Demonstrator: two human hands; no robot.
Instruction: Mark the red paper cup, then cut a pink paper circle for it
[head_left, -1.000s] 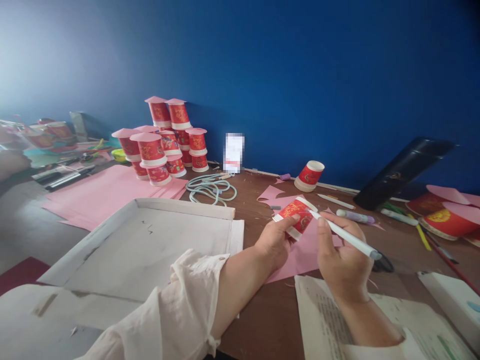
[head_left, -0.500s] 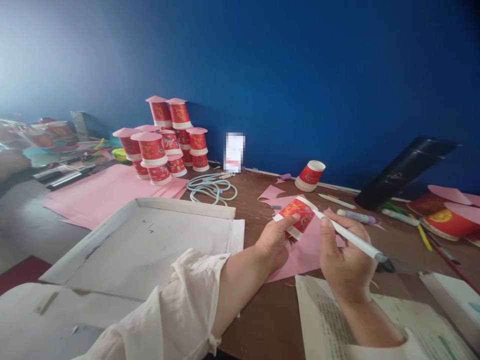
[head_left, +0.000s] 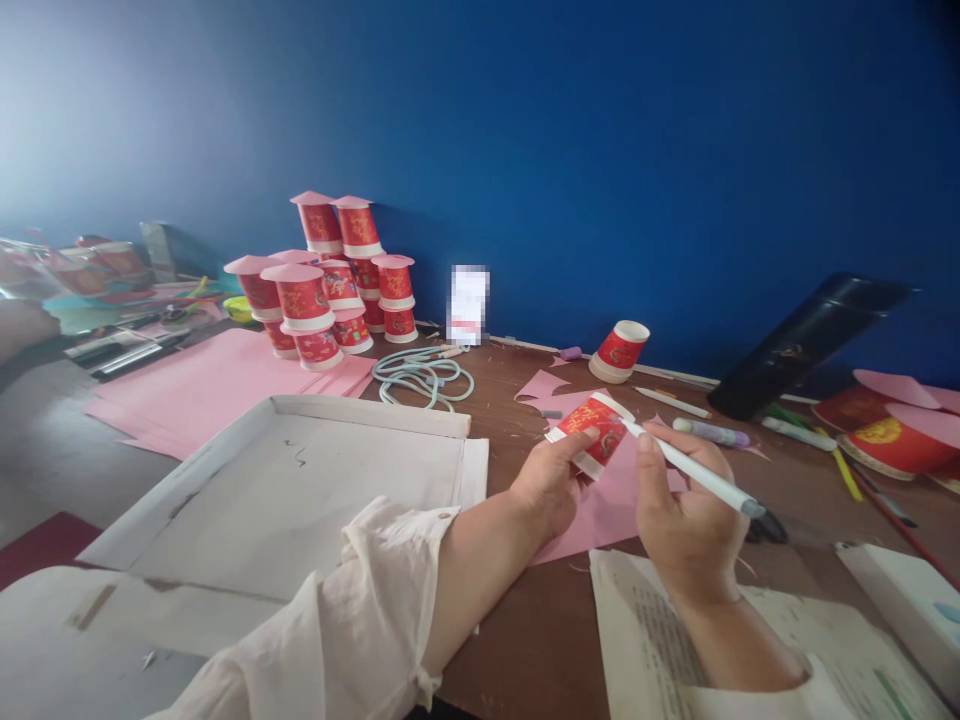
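Head view: left hand (head_left: 551,485) fingers pinch red paper cup (head_left: 592,432); right hand (head_left: 686,520) fingers grip white pen (head_left: 694,470).

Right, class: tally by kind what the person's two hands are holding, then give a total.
red paper cup: 1, in the left hand
white pen: 1, in the right hand
Total: 2
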